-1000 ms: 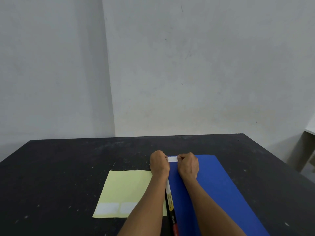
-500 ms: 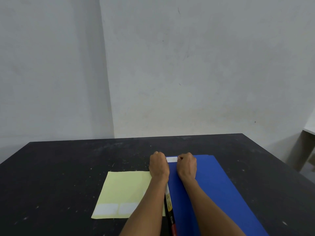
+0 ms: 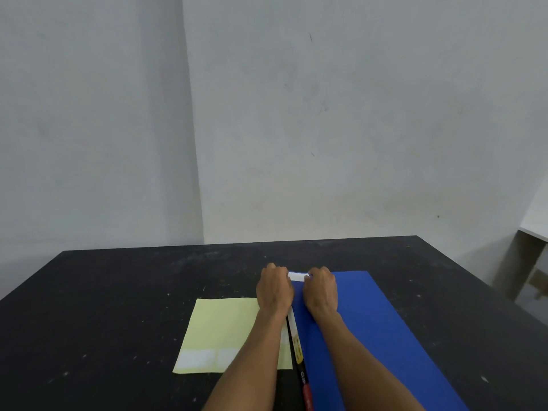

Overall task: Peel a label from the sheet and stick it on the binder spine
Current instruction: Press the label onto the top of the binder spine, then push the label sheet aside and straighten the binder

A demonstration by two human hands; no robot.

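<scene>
A blue binder (image 3: 370, 324) lies flat on the black table (image 3: 118, 292), its spine (image 3: 298, 351) along its left edge bearing white, yellow and red strips. A small white label (image 3: 297, 276) spans the far end of the spine. My left hand (image 3: 274, 289) pinches the label's left end and my right hand (image 3: 321, 289) pinches its right end, both with fingers curled. Whether the label touches the binder I cannot tell. The pale yellow label sheet (image 3: 222, 330) lies left of the binder, with white labels along its near edge.
A grey wall stands right behind the table's far edge. At the far right, a white-topped piece of furniture (image 3: 533, 232) stands beside the table. Small white specks dot the tabletop.
Both hands stay at the far end of the spine with the label between them. The hands have drawn slightly closer together, so less of the label shows.
</scene>
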